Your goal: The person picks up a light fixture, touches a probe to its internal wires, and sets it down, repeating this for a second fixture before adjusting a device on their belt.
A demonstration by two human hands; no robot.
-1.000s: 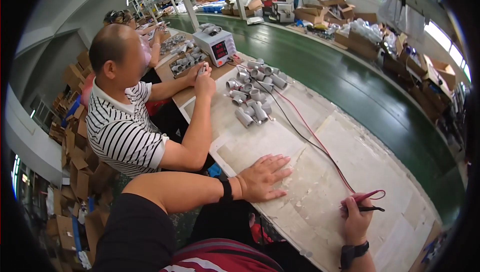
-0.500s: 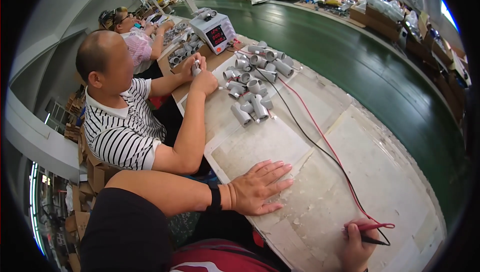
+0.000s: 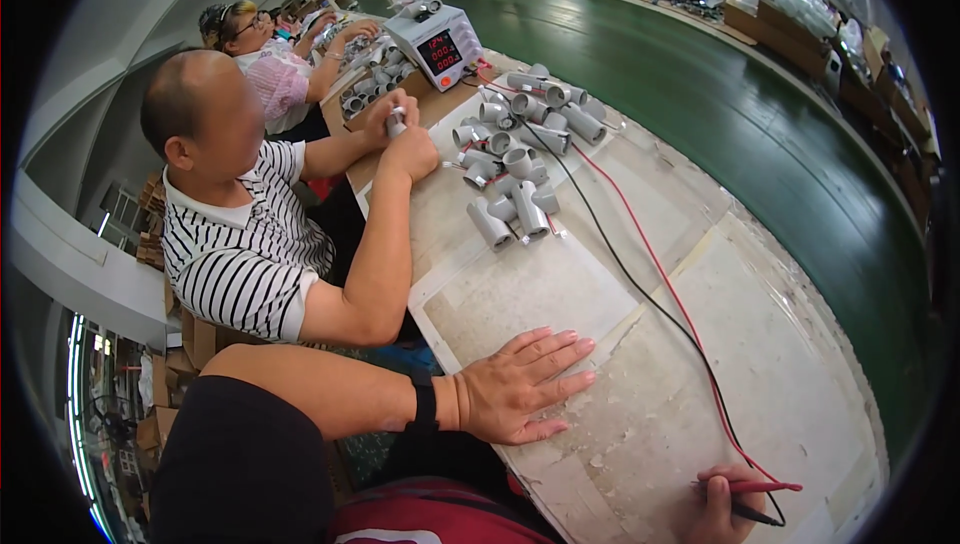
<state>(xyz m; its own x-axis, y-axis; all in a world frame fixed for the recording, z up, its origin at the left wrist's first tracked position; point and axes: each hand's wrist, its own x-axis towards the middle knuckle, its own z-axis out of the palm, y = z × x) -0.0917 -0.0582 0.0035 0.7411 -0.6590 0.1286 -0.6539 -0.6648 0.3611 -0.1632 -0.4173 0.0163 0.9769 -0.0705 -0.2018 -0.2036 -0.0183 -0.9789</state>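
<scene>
At the lower right of the worn, whitish worktop (image 3: 640,429), the right hand (image 3: 722,506) is closed around two test probes, one red probe (image 3: 768,486) and one black probe (image 3: 757,515), their tips mostly hidden in its grip. Two leads, one red lead (image 3: 650,255) and one black lead (image 3: 610,246), run up the worktop toward the single power supply (image 3: 440,49), whose front shows three rows of red digits. The left hand (image 3: 525,389) lies palm down, spread wide, its wrist at the near edge. Well apart, the two hands have worktop surface between them. More than ten grey tee-shaped fittings (image 3: 533,209) form one pile near the power supply, overlapping too much for an exact count. Between pile and hands, a broad stretch of worktop is crossed by the leads, with room on both sides. Along the far edge runs a glossy green strip (image 3: 640,54). One co-worker (image 3: 240,244) in a striped shirt sits at the left, gripping one small grey part (image 3: 396,124).
</scene>
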